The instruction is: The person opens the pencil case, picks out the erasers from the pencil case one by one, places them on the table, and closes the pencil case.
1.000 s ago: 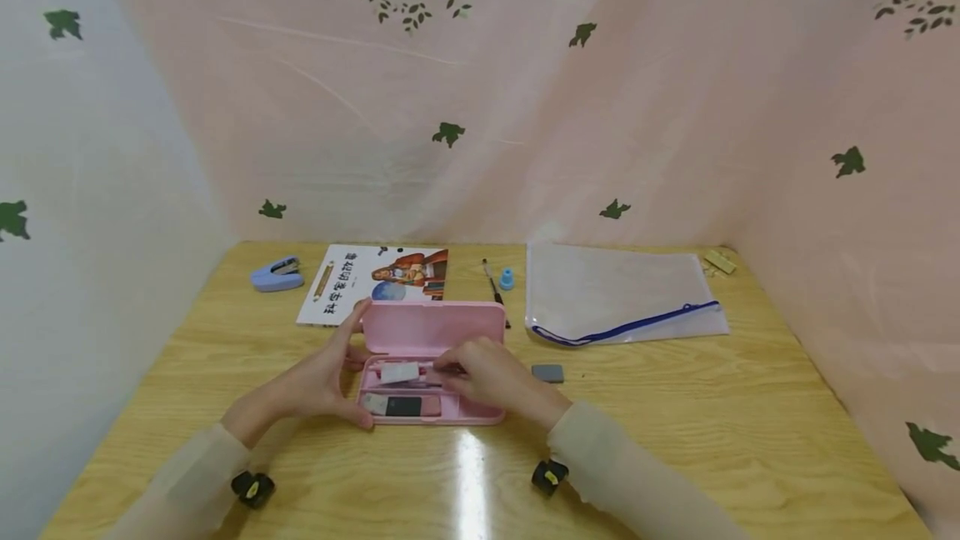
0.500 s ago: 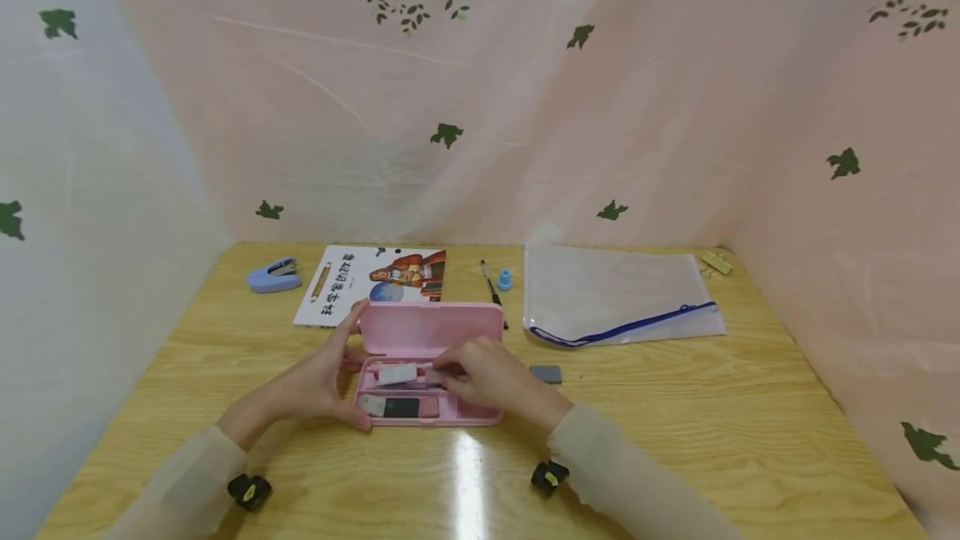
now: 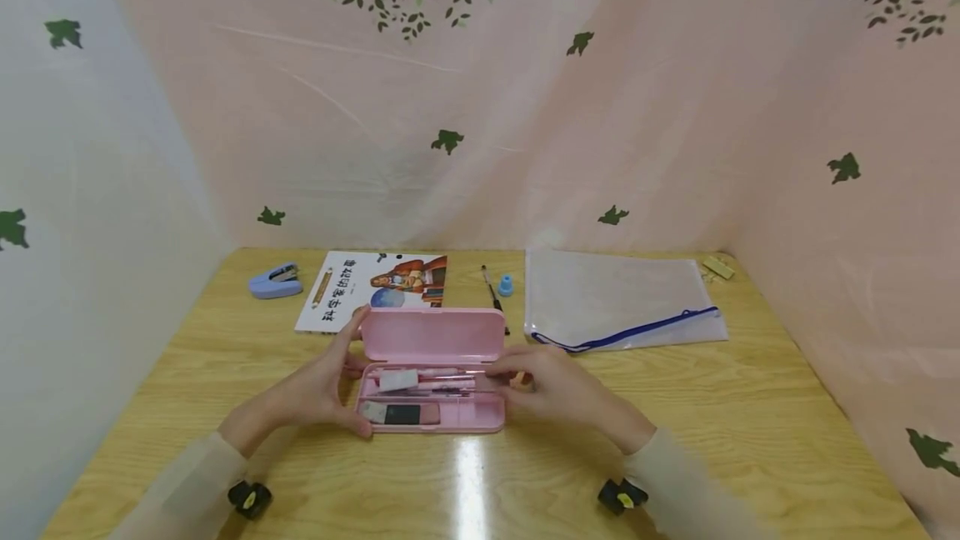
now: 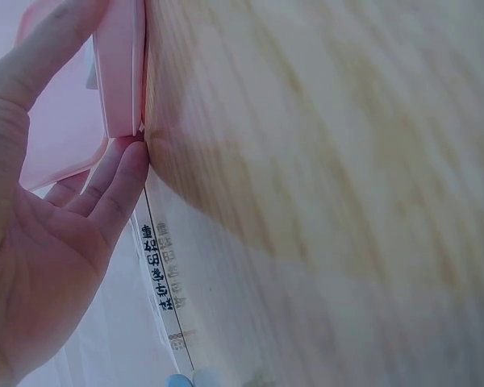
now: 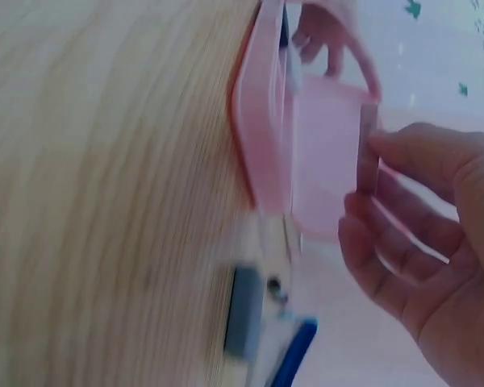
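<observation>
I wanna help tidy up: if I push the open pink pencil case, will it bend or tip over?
The pink pencil case probably won't bend much, as it looks like stiff plastic with straight edges. It would likely slide rather than tip, since it sits flat on the table.

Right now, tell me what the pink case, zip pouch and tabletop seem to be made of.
Pink case: probably rigid plastic, satin finish; soft sheen and rounded, moulded-looking corners.
Zip pouch: likely thin, flexible plastic, milky finish; it lies flat and sheet-like.
Tabletop: wood or wood-look laminate, I can't tell which; grain shows, and a bright reflection suggests gloss.
</observation>
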Demonstrator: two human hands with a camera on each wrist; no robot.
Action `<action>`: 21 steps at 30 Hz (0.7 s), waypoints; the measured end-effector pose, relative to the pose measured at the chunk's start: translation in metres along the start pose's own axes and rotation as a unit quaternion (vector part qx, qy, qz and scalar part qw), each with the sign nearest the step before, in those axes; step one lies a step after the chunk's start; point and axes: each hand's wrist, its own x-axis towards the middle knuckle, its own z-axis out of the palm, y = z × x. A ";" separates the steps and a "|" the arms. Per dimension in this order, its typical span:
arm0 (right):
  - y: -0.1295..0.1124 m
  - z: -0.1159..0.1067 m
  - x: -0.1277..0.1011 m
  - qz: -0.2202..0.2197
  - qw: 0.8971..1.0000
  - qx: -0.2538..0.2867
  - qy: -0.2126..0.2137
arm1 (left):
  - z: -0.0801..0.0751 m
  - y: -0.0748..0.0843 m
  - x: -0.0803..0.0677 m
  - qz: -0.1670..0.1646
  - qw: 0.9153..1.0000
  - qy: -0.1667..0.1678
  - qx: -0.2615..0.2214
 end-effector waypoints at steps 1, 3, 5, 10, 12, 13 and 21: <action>0.005 -0.005 -0.006 -0.004 1.000 0.006 0.000 | 0.000 0.000 0.000 0.000 1.000 0.000 -0.001; 0.017 -0.014 -0.019 -0.008 1.000 0.024 -0.001 | 0.000 0.001 0.000 0.000 1.000 0.000 0.002; 0.028 -0.022 -0.032 -0.003 1.000 0.030 0.000 | 0.000 0.000 -0.001 -0.001 1.000 0.001 0.004; 0.052 -0.040 -0.063 0.021 1.000 0.020 0.010 | 0.001 0.000 -0.002 -0.003 1.000 0.001 0.005; 0.061 -0.045 -0.072 0.028 0.999 0.015 0.012 | 0.001 0.000 -0.003 -0.004 1.000 0.000 0.006; 0.065 -0.046 -0.076 0.029 0.999 0.012 0.013 | 0.001 0.000 -0.003 -0.005 1.000 0.000 0.005; 0.090 -0.053 -0.095 0.026 1.000 -0.002 0.018 | 0.000 0.000 0.000 -0.006 1.000 -0.004 -0.010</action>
